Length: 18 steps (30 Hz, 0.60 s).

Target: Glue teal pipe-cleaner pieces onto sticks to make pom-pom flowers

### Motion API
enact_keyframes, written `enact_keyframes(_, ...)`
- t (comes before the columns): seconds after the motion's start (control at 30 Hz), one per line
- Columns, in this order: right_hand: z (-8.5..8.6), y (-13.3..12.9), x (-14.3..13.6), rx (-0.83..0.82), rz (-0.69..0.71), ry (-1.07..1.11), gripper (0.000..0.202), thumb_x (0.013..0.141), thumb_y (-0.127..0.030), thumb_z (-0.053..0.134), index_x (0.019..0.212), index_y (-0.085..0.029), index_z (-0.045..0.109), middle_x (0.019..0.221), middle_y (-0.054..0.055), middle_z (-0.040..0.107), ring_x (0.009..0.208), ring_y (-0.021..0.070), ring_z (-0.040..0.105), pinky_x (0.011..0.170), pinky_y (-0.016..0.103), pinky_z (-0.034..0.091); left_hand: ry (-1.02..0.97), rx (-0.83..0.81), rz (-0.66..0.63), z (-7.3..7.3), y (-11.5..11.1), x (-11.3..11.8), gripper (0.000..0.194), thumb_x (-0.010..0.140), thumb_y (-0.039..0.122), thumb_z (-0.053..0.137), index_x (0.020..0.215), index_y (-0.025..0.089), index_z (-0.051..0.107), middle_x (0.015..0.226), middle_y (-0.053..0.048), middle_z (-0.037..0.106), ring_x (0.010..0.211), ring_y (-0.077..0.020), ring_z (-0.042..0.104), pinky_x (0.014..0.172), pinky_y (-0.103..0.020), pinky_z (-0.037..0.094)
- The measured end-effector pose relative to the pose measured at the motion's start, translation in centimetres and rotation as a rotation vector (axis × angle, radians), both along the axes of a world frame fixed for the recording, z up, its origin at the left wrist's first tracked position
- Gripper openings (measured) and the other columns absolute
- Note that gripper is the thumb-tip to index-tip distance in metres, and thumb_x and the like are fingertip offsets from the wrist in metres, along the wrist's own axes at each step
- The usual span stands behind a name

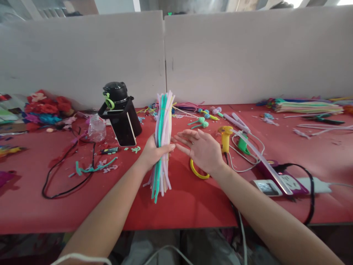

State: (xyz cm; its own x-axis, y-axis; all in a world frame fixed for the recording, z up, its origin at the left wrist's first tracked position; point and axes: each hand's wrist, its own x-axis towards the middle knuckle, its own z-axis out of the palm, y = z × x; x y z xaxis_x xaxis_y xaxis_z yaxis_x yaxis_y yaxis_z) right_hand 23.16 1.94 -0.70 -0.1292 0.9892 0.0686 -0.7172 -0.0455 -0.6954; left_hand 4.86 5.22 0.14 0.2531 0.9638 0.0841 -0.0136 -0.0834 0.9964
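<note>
My left hand (154,151) is closed around a bundle of pipe cleaners (164,125), mostly pale lilac with some teal and yellow. The bundle stands nearly upright over the red table (193,206), its lower ends uneven and slightly splayed. Just to the right of it, my right hand (202,149) is open, palm showing and fingers apart, pointing at the bundle. Whether its fingertips touch the stems I cannot tell. Beneath the right hand lies a yellow ring-shaped piece (200,171), partly hidden by it.
At right are a yellow glue gun (226,138) with a clear glue stick, a purple power strip (289,184) and cables. A black flask (116,92) and a phone-like panel (122,127) stand left. More pipe cleaners (309,106) lie at the back right. A white partition (82,55) closes the back.
</note>
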Motion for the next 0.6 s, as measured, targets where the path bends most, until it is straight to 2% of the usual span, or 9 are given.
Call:
enact_keyframes(0.13,0.08,-0.05,0.16,0.015,0.001,-0.015,0.025,0.08,-0.045,0.069,0.089,-0.022,0.073,0.112,0.007,0.075,0.126,0.0316,0.062,0.103,0.047,0.054,0.002,-0.009,0.036,0.01,0.28,-0.05,0.045,0.067,0.032,0.088,0.101,0.012,0.066,0.08,-0.004,0.07,0.062,-0.0146,0.063,0.052,-0.024,0.053)
enact_keyframes(0.23,0.14,-0.04,0.27,0.009,0.003,-0.062,0.027,0.082,-0.048,0.067,0.091,-0.023,0.072,0.115,0.007,0.074,0.126,0.0308,0.062,0.1,0.046,0.055,-0.005,0.043,0.028,0.13,0.38,-0.13,0.039,0.073,0.033,0.085,0.102,0.011,0.07,0.076,-0.003,0.069,0.062,-0.0135,0.062,0.055,-0.023,0.052)
enact_keyframes(0.4,0.27,-0.15,0.15,-0.001,0.027,-0.136,0.031,0.079,-0.052,0.067,0.094,-0.025,0.07,0.12,0.007,0.072,0.119,0.0296,0.065,0.092,0.043,0.056,0.016,0.127,0.039,0.24,0.38,-0.07,0.037,0.073,0.032,0.087,0.101,0.013,0.072,0.1,-0.008,0.076,0.072,-0.0138,0.065,0.064,-0.024,0.054)
enact_keyframes(0.47,0.24,-0.21,0.05,0.002,0.043,-0.145,0.032,0.078,-0.051,0.069,0.096,-0.025,0.069,0.121,0.007,0.072,0.116,0.0294,0.066,0.091,0.043,0.057,0.035,0.149,0.073,0.15,0.41,-0.02,0.036,0.07,0.032,0.089,0.096,0.014,0.071,0.095,-0.008,0.076,0.075,-0.0154,0.067,0.067,-0.024,0.054)
enact_keyframes(0.6,-0.03,-0.18,0.06,0.014,0.052,-0.147,0.033,0.078,-0.051,0.071,0.097,-0.025,0.071,0.122,0.006,0.071,0.113,0.0293,0.068,0.09,0.042,0.057,0.011,0.104,0.142,-0.01,0.63,-0.16,0.035,0.07,0.036,0.089,0.088,0.014,0.069,0.078,-0.003,0.071,0.065,-0.0149,0.065,0.058,-0.025,0.052)
